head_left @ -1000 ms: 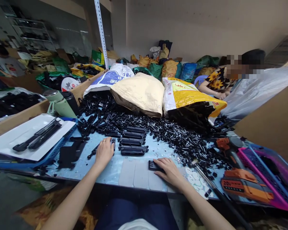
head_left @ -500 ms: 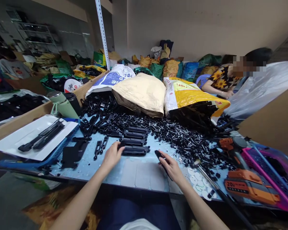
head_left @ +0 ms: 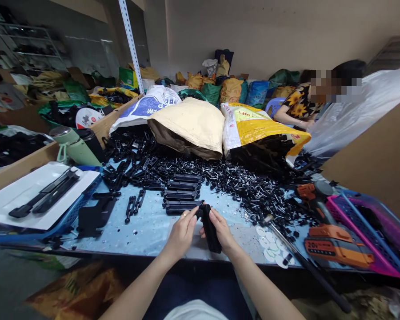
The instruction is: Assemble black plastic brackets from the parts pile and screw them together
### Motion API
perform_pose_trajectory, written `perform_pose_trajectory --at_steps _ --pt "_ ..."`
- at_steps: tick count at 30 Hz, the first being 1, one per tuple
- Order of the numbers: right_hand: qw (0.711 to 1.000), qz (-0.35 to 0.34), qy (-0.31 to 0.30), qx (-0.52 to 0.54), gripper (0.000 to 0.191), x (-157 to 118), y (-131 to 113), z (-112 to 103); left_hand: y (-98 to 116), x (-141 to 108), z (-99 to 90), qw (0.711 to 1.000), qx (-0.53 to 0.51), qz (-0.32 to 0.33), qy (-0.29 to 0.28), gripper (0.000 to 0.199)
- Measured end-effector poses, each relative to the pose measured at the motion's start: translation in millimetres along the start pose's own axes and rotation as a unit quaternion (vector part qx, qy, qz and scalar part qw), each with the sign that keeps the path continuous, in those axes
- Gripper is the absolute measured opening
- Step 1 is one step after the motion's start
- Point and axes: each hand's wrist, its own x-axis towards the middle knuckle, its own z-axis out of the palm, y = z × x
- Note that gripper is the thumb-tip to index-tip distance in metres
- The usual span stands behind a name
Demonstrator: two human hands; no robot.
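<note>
Both our hands at the long black part (head_left: 211, 231), near side of the desk (head_left: 146, 240).
Right hand (head_left: 220, 226): grip clamped on it; left hand (head_left: 184, 227): fingers at its top end, grip unclear.

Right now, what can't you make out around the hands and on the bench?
- Head view: whether the left hand pinches a separate piece; too small, black against black.
- Head view: part of the right hand's fingers; behind the black part.
- Head view: what fills the yellow sack; deep shadow.
- Head view: the pink basket's near end; cut off by the right edge.
</note>
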Motion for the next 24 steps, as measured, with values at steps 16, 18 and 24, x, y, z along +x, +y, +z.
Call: perform_pose_trajectory --at_steps 16,18,24 --pt "0.928 -0.278 -0.054 -0.244 0.045 -11.4 -21.5 2.4 22.2 -2.0 27.0 0.969 0.005 0.079 0.232 0.035" --pt "0.928 -0.285 -0.031 -0.237 0.046 -14.3 -16.3 9.5 22.3 0.5 25.5 0.969 0.003 0.097 0.226 0.035" --pt "0.921 -0.262 0.022 -0.287 0.046 -12.7 0.4 13.4 4.4 5.6 21.5 0.988 -0.005 0.055 0.144 0.033"
